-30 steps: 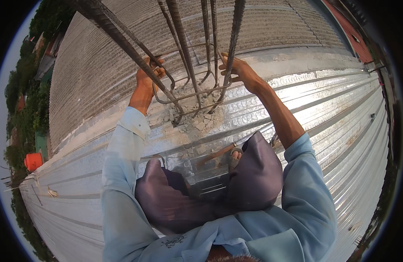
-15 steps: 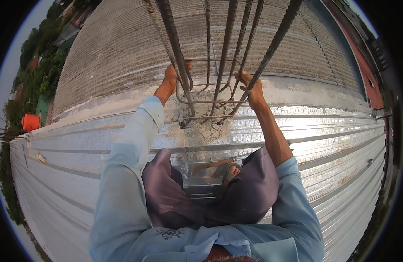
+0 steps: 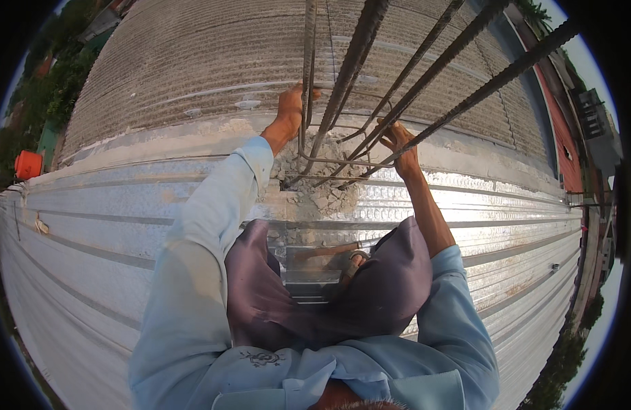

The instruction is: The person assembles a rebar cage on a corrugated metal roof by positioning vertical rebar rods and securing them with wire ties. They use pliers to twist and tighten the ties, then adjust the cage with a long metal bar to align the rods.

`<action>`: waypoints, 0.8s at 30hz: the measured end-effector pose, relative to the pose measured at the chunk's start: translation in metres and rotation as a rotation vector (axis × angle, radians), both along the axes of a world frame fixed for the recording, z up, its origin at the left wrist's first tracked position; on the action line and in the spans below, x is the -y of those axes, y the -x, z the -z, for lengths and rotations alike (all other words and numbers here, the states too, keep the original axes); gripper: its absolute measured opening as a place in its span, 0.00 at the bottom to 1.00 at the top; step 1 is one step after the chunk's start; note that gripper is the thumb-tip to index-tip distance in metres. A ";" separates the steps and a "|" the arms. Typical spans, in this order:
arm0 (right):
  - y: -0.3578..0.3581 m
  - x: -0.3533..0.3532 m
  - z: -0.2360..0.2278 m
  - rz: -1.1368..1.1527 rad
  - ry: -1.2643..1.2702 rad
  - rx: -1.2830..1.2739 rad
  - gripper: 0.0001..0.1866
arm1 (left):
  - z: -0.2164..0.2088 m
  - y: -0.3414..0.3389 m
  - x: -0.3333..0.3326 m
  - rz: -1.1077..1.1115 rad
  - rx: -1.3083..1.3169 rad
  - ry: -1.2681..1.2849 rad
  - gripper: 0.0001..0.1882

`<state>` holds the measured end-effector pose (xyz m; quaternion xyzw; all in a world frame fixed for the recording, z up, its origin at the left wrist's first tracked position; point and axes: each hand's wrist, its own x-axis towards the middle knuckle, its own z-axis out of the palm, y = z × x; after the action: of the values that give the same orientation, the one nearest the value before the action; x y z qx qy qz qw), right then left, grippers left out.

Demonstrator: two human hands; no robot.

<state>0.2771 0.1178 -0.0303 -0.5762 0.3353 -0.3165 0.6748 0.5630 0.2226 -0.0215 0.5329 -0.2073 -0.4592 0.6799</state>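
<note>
Head view: I log the left hand (image 3: 290,104) wrapped around a vertical rebar (image 3: 307,75), and the right hand (image 3: 397,140) gripping a rebar stirrup (image 3: 343,162) lying horizontal around the bars. Rebar long axes rise from the concrete stub (image 3: 315,195) on the corrugated metal roof (image 3: 110,225), pointing up toward the camera.

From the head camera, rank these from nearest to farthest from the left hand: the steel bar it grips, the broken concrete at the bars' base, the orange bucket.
1. Steel bar: in the left hand, at top centre.
2. Broken concrete: just below the hand, around the foot of the bars.
3. Orange bucket: far off at the left edge, beyond the metal roof sheets.
</note>
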 end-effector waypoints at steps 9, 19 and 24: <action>-0.005 0.007 0.022 0.041 -0.011 0.098 0.27 | 0.042 -0.034 0.013 0.090 0.292 0.069 0.21; -0.009 0.004 0.007 0.075 -0.139 -0.152 0.23 | 0.006 -0.015 0.015 0.056 -0.107 -0.409 0.25; -0.002 0.004 0.013 0.079 0.020 0.021 0.24 | 0.023 -0.019 0.020 0.018 -0.048 -0.232 0.26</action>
<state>0.2789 0.1134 -0.0433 -0.5658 0.3477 -0.3522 0.6595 0.5821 0.2030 -0.0444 0.5948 -0.1412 -0.4988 0.6144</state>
